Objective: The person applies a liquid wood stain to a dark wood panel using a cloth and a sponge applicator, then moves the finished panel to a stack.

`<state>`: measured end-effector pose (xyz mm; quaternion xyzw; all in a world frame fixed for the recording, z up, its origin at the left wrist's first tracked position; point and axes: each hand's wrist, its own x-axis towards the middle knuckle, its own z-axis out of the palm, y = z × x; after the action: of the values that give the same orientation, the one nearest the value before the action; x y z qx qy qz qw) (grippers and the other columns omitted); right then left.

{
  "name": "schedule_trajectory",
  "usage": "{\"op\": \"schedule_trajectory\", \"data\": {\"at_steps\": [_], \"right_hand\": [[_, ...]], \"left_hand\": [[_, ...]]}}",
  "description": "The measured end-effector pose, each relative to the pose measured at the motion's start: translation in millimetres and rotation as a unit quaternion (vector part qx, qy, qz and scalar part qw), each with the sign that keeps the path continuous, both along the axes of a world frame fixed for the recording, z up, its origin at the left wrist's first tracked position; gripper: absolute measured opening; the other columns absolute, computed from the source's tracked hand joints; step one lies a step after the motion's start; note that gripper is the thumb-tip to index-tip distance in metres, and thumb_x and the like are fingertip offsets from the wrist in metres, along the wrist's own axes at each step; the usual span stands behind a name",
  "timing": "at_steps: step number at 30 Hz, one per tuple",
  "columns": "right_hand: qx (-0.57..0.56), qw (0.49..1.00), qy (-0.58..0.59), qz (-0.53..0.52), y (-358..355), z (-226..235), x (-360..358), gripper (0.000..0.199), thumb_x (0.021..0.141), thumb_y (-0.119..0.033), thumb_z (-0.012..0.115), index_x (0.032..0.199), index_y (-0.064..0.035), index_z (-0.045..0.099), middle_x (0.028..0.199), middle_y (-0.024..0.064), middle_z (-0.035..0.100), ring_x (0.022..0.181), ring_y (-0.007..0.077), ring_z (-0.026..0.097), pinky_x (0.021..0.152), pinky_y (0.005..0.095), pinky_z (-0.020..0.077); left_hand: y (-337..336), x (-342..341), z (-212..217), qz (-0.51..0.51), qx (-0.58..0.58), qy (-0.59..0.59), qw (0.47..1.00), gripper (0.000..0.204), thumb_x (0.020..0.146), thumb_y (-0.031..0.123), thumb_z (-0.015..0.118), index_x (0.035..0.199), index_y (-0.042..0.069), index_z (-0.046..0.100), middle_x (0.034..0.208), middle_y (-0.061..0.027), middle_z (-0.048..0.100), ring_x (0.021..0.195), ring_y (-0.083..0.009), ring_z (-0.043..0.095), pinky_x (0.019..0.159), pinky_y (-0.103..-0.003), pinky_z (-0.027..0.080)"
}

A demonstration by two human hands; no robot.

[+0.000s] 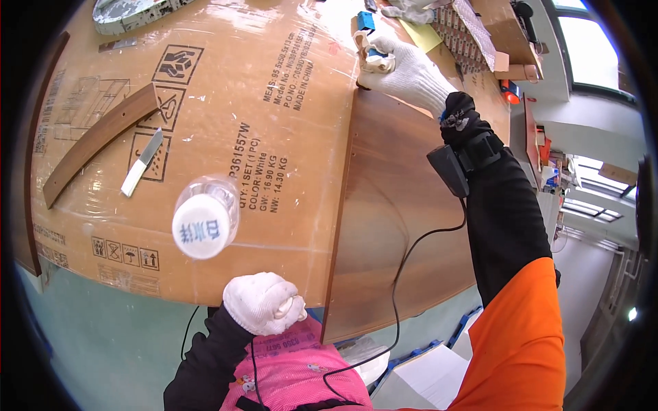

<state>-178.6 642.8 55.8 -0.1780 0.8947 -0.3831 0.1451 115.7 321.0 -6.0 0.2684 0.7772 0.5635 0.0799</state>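
Note:
My left hand [264, 301], in a white knitted glove, is closed in a fist at the near edge of the cardboard-covered table [288, 226]. What it holds, if anything, is hidden. My right hand [397, 72], gloved the same way, reaches to the far end of a brown wooden panel [404, 205]. Its fingers close around a crumpled beige cloth [361, 51], with a bit of blue showing beside it. The panel lies along the right side of the table, its long left edge resting over the printed cardboard.
Left on the cardboard lie a curved brown wooden strip [103, 144], a white-handled knife [142, 163] and a capped clear bottle [205, 219]. A small blue block [365, 22] sits beyond my right hand. A black cable [395, 288] hangs across the panel from my right wrist.

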Motion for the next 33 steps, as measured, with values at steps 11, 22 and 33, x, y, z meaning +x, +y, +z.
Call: {"op": "schedule_trajectory", "data": {"at_steps": [11, 22, 33], "right_hand": [[0.227, 0.951, 0.206, 0.046, 0, -9, 0, 0.023, 0.081, -0.02, 0.075, 0.1, -0.0081, 0.077, 0.083, 0.0114, 0.071, 0.078, 0.0268, 0.07, 0.069, 0.0349, 0.0555], [0.193, 0.974, 0.094, 0.07, -34, 7, 76, 0.014, 0.086, -0.017, 0.073, 0.093, -0.0039, 0.071, 0.087, 0.0182, 0.073, 0.082, 0.0344, 0.072, 0.072, 0.0404, 0.0579], [0.195, 0.948, -0.168, 0.186, -72, 45, 201, 0.022, 0.087, -0.028, 0.076, 0.097, -0.0104, 0.069, 0.094, 0.0147, 0.068, 0.096, 0.0362, 0.069, 0.081, 0.0455, 0.0563]], "left_hand": [[0, -1, 1, -0.008, -0.017, -0.017, 1.0, 0.016, 0.074, 0.023, 0.084, 0.076, 0.014, 0.07, 0.062, -0.0041, 0.063, 0.057, -0.0251, 0.066, 0.051, -0.038, 0.052], [1, 0, -1, 0.004, -0.014, -0.005, 1.0, 0.015, 0.073, 0.02, 0.083, 0.076, 0.013, 0.07, 0.064, -0.0043, 0.063, 0.058, -0.025, 0.066, 0.052, -0.037, 0.053], [2, 0, 1, 0.004, -0.023, -0.003, 1.0, 0.013, 0.071, 0.017, 0.081, 0.074, 0.013, 0.07, 0.065, -0.0043, 0.063, 0.057, -0.0253, 0.066, 0.052, -0.037, 0.053]]}}
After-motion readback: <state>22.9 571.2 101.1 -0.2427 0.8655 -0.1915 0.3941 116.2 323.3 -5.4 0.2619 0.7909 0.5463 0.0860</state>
